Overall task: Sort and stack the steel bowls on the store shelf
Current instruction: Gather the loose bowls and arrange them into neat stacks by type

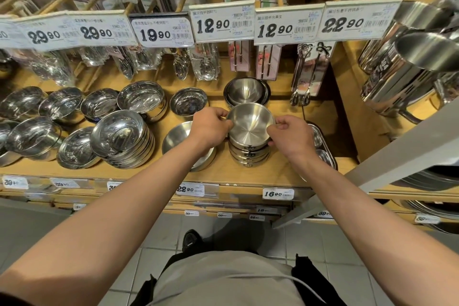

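Steel catches the light all along the wooden shelf [223,171], and near its middle both hands are on one brushed bowl [250,126]. The left hand [211,126] pinches the bowl's left rim with curled fingers, and the right hand [290,134] does the same on the right rim, thumb and fingertips closed on the edge. The bowl sits at the top of a short stack of matching bowls [249,154], upright and roughly centred over them; whether it is fully seated or a touch above the one below cannot be told.

Judging by how things lie, the sorting looks partly done. Just beyond the held bowl, a nested set of larger brushed bowls [246,92] stands at the far side. To the left of the stack, a wide brushed bowl [178,141] rests alone, partly hidden by the left wrist. Farther left, a tall leaning pile of polished bowls [124,141] looks gathered but untidy (it tilts toward the near edge), and several loose polished bowls [62,104] lie scattered and tilted at the far left. Those loose ones appear to be the bulk of what remains: matching them by size and finish and nesting them.

To the right of the stack, a compartment tray [320,146] lies partly behind the right hand. Price tags [278,194] line the shelf's near lip.
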Tool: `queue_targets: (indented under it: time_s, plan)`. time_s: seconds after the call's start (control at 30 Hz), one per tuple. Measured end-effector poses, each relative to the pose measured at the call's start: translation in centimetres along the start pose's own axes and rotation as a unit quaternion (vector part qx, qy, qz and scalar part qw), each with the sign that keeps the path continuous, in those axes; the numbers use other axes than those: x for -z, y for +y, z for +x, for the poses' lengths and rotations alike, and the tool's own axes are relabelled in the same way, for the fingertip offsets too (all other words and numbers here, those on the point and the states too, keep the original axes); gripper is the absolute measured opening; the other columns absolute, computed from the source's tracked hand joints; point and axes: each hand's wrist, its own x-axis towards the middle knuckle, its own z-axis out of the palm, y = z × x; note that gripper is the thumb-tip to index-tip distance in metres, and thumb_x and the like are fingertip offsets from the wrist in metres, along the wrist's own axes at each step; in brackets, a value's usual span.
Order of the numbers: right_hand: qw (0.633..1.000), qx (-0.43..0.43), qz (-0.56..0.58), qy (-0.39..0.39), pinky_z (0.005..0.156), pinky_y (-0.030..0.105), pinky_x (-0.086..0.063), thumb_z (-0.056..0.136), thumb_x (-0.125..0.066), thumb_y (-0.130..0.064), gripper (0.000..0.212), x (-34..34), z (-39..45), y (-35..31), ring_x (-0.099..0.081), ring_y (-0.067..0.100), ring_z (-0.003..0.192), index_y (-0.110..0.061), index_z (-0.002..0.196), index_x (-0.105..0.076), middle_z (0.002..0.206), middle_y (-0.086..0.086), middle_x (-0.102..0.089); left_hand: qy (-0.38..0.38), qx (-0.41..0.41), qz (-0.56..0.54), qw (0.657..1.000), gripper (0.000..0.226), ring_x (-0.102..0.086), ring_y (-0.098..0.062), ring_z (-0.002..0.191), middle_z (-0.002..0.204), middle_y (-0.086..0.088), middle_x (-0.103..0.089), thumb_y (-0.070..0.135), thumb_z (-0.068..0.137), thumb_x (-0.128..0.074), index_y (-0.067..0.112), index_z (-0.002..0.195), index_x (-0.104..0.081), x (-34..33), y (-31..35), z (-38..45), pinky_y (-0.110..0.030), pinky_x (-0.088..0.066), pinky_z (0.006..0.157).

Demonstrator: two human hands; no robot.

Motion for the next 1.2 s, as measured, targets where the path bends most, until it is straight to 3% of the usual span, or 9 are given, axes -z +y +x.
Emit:
queue_targets:
  time_s: [0.07, 0.2, 0.37, 0.47, 0.67, 0.83, 0.93, 1.07, 1.2]
  plan:
    - [1.0, -0.008, 0.003, -0.006, 0.059, 0.02, -0.058, 0.09, -0.068, -0.017, 0.014, 0.0, -0.1, -0.1, -0.071, 0.004, 0.055, -0.031, 0.086, -0.069, 0.065, -0.01, -0.071, -0.008, 0.004, -0.008, 1.0, 0.013, -0.077, -0.03, 0.08, 0.095, -0.015, -0.076, 0.008, 0.093, -0.068, 0.019, 0.091, -0.076, -0.1, 0.0, 0.0, -0.041, -0.065, 0.069]
    - [1.0, -0.021, -0.017, -0.016, 0.081, 0.04, -0.06, 0.087, -0.065, -0.029, 0.012, 0.1, -0.1, -0.4, -0.074, 0.022, 0.081, -0.037, 0.079, -0.061, 0.083, -0.008, -0.073, -0.017, 0.01, -0.019, 1.0, 0.013, -0.077, -0.025, 0.079, 0.094, -0.013, -0.077, 0.01, 0.096, -0.066, 0.01, 0.104, -0.077, -0.3, -0.4, 0.2, -0.03, -0.064, 0.062]
    - [0.999, -0.032, -0.004, -0.027, 0.087, 0.047, -0.06, 0.088, -0.063, -0.033, 0.009, 0.2, -0.4, -0.7, -0.07, 0.021, 0.093, -0.038, 0.082, -0.059, 0.092, -0.012, -0.068, -0.016, 0.019, -0.039, 0.999, 0.02, -0.075, -0.022, 0.08, 0.094, -0.008, -0.075, 0.018, 0.098, -0.066, 0.009, 0.114, -0.076, -0.3, -0.7, 0.2, -0.031, -0.064, 0.065]
    - [0.999, -0.037, 0.005, -0.026, 0.088, 0.044, -0.059, 0.091, -0.064, -0.033, 0.009, 0.1, -0.4, -0.6, -0.068, 0.019, 0.096, -0.037, 0.084, -0.059, 0.094, -0.012, -0.068, -0.022, 0.014, -0.03, 0.999, 0.024, -0.075, -0.028, 0.091, 0.099, -0.009, -0.076, 0.024, 0.098, -0.066, 0.012, 0.117, -0.074, -0.1, -0.9, 0.1, -0.045, -0.063, 0.083]
    - [0.997, -0.046, 0.047, 0.051, 0.066, 0.031, -0.043, 0.095, -0.058, -0.032, 0.02, 0.7, 1.1, -0.3, -0.056, 0.01, 0.074, -0.026, 0.077, -0.066, 0.075, -0.011, -0.063, 0.024, 0.007, -0.051, 0.998, 0.018, -0.073, -0.031, 0.09, 0.081, -0.004, -0.073, 0.029, 0.096, -0.063, 0.018, 0.088, -0.075, 1.3, -1.1, 1.0, -0.048, -0.06, 0.09]
    - [0.988, -0.074, 0.108, 0.086, 0.077, 0.033, -0.05, 0.1, -0.054, -0.032, 0.019, 0.3, 2.6, -0.1, -0.062, 0.013, 0.088, -0.027, 0.092, -0.071, 0.09, -0.007, -0.069, 0.036, 0.018, -0.084, 0.996, 0.023, -0.064, -0.022, 0.075, 0.079, -0.007, -0.066, 0.018, 0.097, -0.063, 0.0, 0.084, -0.068, 1.8, -1.2, 5.6, -0.036, -0.062, 0.075]
    - [0.982, -0.099, 0.124, 0.097, 0.073, 0.036, -0.053, 0.101, -0.055, -0.035, 0.022, 0.1, 3.4, 0.3, -0.064, 0.013, 0.079, -0.024, 0.105, -0.073, 0.083, -0.007, -0.071, 0.009, 0.032, -0.08, 0.996, 0.017, -0.066, -0.025, 0.081, 0.087, -0.015, -0.07, 0.014, 0.096, -0.064, 0.007, 0.08, -0.065, 0.5, -1.0, 9.5, -0.049, -0.061, 0.086]
    - [0.981, -0.106, 0.123, 0.106, 0.076, 0.044, -0.056, 0.094, -0.054, -0.035, 0.029, -0.3, 3.7, 1.2, -0.067, 0.028, 0.08, -0.013, 0.092, -0.072, 0.089, 0.01, -0.074, -0.004, 0.056, 0.038, 0.998, 0.038, -0.071, -0.033, 0.101, 0.104, -0.018, -0.074, 0.035, 0.092, -0.071, 0.001, 0.106, -0.07, -2.5, -1.1, 14.3, -0.043, -0.058, 0.093]
    - [0.977, -0.118, 0.123, 0.126, 0.092, 0.057, -0.056, 0.08, -0.052, -0.048, 0.026, -0.3, 3.7, 2.0, -0.071, 0.026, 0.093, -0.04, 0.092, -0.074, 0.089, -0.002, -0.076, 0.014, 0.095, 0.108, 0.99, 0.058, -0.071, -0.032, 0.103, 0.107, -0.015, -0.074, 0.048, 0.087, -0.071, 0.004, 0.123, -0.057, -4.5, -1.3, 16.4, -0.032, -0.057, 0.086]
